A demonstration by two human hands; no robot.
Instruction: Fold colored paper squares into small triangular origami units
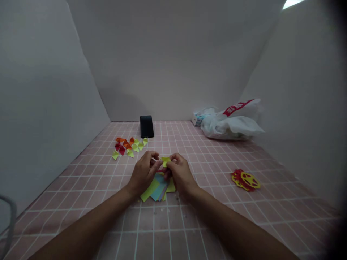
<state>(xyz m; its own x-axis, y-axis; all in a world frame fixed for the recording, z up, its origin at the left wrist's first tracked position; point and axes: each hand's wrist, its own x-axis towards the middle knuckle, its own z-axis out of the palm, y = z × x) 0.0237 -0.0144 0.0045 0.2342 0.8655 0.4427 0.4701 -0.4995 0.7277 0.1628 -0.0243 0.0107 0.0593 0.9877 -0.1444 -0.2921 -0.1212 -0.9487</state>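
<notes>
Between my two hands is a small piece of yellow paper point(165, 161), creased or folded. My left hand point(145, 170) pinches its left side with thumb and fingertips. On the other side my right hand point(181, 173) grips it between thumb and index finger. Below the hands lies a fanned pile of colored paper sheets point(158, 187) in green, blue, purple and yellow, partly hidden by the fingers. Several folded paper pieces point(127, 145) in orange, red and pale yellow sit farther off to the left.
A black phone point(146, 126) stands tilted near the back wall. At the back right a white plastic bag point(230, 124) with red print rests beside a small box point(199, 117). Red and yellow star cutouts point(246, 180) are stacked on the right of the pink checked tablecloth point(211, 220).
</notes>
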